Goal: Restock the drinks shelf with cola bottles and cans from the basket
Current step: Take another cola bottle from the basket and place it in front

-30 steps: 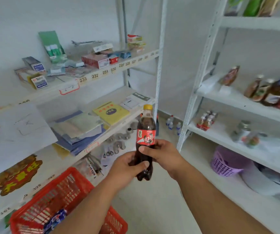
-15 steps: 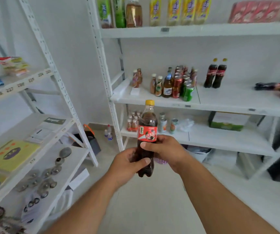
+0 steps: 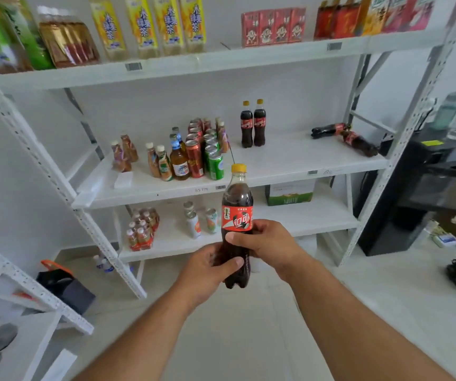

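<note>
White shelf straight ahead, two colas standing on it. Both hands, left and right, have fingers wrapped round an upright bottle.

cola bottle: dark brown, red label, yellow cap | drinks shelf: white | cans: red, green

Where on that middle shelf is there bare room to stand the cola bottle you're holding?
The widest bare patch on the middle shelf lies between the two upright cola bottles and the two lying cola bottles. A narrower bare strip runs along the front edge. The left half is crowded with cans and small bottles. Both hands grip the held cola bottle.
</note>
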